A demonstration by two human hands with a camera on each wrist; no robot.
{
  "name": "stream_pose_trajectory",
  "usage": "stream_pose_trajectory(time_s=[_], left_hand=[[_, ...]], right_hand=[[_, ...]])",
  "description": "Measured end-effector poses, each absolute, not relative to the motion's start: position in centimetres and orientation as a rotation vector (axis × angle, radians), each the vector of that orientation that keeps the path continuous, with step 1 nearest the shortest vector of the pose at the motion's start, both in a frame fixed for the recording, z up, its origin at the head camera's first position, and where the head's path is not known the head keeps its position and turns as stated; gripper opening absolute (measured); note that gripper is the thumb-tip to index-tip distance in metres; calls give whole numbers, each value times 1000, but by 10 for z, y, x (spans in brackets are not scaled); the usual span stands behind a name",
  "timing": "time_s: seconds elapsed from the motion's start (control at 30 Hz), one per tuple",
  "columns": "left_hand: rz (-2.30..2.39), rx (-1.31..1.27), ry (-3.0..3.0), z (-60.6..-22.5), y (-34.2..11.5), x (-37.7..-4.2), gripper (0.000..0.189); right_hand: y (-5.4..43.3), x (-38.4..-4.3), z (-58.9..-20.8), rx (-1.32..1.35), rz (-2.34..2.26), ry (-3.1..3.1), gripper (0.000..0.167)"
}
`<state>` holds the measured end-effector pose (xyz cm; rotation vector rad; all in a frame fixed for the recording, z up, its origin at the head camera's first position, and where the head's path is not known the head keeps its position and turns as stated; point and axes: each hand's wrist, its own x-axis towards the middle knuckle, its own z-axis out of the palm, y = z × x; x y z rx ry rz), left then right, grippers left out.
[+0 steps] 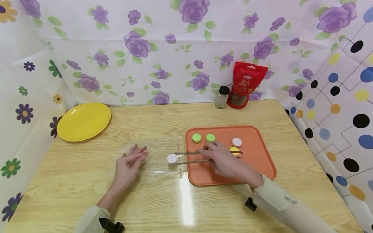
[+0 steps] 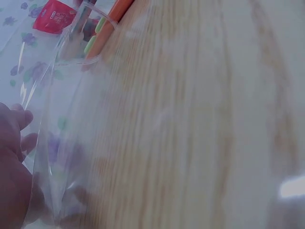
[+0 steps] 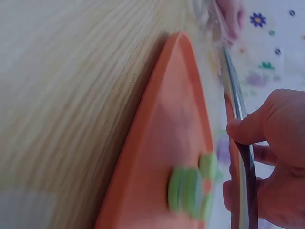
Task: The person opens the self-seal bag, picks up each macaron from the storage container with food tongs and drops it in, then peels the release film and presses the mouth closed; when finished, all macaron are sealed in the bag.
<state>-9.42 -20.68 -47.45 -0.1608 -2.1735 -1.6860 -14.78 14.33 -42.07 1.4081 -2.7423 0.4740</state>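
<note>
My right hand (image 1: 225, 161) grips a pair of metal tongs (image 1: 190, 153) over the orange tray (image 1: 262, 161). Between the tong tips is a pale macaron (image 1: 172, 159), just inside the mouth of a clear plastic bag (image 1: 160, 173). Thumb and fingers of my left hand (image 1: 128, 168) pinch the bag at its left part; in the left wrist view the film (image 2: 66, 143) stands raised in front of the fingers. On the tray lie green macarons (image 1: 196, 138), a pale pink macaron (image 1: 237, 142) and a yellow macaron (image 1: 234, 150), partly covered by the tongs' rear end.
A yellow plate (image 1: 84, 121) sits at the table's back left. Against the flowered cloth at the back right stand a glass jar (image 1: 221, 98) with a black lid and a red pouch (image 1: 244, 82). Patterned cloth walls border the wooden table (image 1: 151, 210) at the back and sides.
</note>
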Motion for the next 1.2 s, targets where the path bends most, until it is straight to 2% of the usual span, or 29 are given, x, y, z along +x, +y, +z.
stream_pose_trajectory(time_s=[0.2,0.43,0.63,1.2], left_hand=[[-1648,-173,-2211,-473,-203,-96,6],[-1646,-166,-2228,-472,-203,-98,8],[-1650,-148,-2199,-472,-204,-97,6],[-1604,-161,-2169,-471,-201,-96,6]], right_hand=[[104,-156,-427,1520,493,-2709,44],[71,-160,-429,1603,505,-2658,48],[49,-162,-434,1635,517,-2676,40],[29,-162,-438,1643,519,-2685,37]])
